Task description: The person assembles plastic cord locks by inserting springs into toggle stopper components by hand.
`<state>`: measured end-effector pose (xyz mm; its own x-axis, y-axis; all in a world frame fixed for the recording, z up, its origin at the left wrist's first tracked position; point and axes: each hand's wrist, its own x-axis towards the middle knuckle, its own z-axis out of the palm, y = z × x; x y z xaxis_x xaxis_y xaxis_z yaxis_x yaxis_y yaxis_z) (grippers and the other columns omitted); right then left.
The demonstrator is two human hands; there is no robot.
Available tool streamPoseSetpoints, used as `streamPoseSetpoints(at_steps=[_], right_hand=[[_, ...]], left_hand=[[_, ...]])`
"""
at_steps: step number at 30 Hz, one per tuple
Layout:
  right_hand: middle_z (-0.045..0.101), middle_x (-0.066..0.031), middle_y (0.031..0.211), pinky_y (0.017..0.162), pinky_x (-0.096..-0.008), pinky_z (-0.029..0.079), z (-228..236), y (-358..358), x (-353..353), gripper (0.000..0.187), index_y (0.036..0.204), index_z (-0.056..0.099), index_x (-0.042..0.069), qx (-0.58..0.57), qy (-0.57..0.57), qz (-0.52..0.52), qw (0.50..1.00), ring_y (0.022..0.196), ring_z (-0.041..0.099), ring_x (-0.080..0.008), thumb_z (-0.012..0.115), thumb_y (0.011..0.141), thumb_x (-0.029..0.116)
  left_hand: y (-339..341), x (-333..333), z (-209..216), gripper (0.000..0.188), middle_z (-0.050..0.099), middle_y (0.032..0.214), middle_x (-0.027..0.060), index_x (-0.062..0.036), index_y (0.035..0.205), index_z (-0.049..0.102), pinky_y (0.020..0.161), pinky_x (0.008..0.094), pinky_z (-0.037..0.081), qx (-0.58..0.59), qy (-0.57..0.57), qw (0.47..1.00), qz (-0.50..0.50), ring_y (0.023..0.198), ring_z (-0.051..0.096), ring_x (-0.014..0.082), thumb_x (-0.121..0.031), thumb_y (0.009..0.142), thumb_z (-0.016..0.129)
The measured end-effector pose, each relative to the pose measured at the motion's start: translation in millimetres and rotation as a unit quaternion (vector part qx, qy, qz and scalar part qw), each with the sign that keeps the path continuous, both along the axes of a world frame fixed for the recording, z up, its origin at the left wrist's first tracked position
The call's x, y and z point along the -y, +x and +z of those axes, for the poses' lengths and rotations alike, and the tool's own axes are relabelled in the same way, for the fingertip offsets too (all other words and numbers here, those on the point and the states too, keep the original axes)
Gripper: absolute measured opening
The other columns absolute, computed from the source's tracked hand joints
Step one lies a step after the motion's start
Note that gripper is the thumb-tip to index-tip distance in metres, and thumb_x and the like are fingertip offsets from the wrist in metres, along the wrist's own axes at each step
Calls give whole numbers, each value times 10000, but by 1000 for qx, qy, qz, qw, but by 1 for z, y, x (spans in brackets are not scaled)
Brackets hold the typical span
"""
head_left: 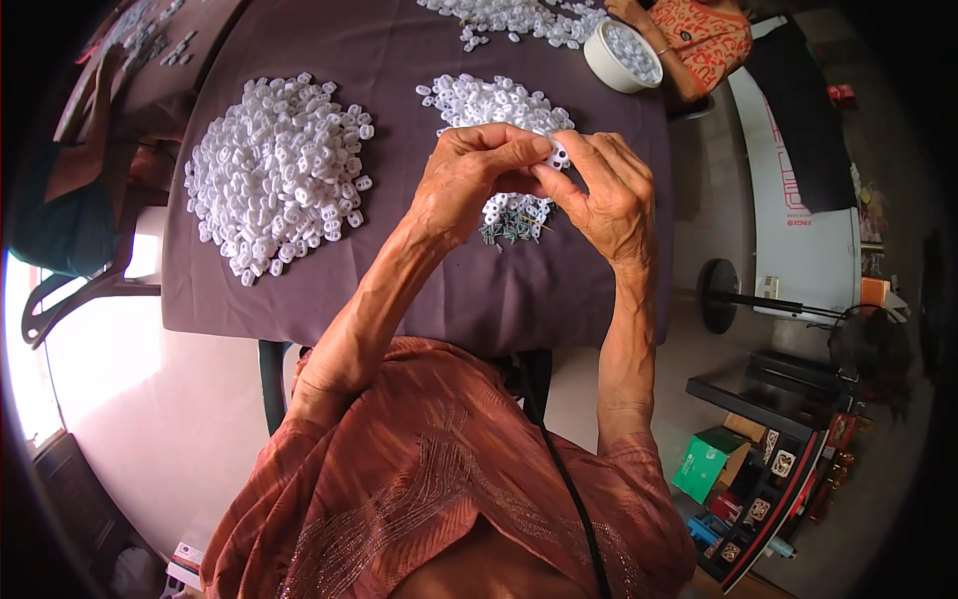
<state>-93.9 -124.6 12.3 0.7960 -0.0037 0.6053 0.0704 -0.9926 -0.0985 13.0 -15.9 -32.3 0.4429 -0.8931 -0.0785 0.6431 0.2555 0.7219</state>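
Note:
Both my hands are raised over the table, their fingertips meeting at a small white plastic piece with dark holes (560,156). My left hand (474,175) pinches it from the left, thumb extended along its edge. From the other side, my right hand (609,195) grips it between thumb and fingers. Behind and below the hands spreads a pile of similar white pieces (499,100), partly hidden by them. At its near edge lies a small heap of grey-green metal bits, likely screws (514,228). A larger pile of white pieces (279,175) is to the left.
A brown cloth covers the table (429,290). At the far right, a person in an orange patterned top (702,45) sits by a white tub of pieces (624,58). More white pieces (519,18) lie at the far edge. Another person's arm (90,130) shows at far left.

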Motion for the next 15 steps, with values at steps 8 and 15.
streamPoseSetpoints(at_steps=[8,15], right_hand=[[547,-92,706,549,-319,457,3,1,3,344,877,559,-5,5,-16,26,1000,633,551,-246,732,584,49],[541,-90,687,542,-318,454,9,1,0,301,844,560,-2,7,-12,29,999,615,549,-240,724,596,42]], left_hand=[[-2,-1,5,158,619,737,108,44,830,623,657,271,523,20,-2,1000,10,656,603,157,-104,775,611],[-2,-3,8,178,612,723,104,34,819,619,626,259,517,-2,-10,1000,-5,637,600,160,-142,789,609]])
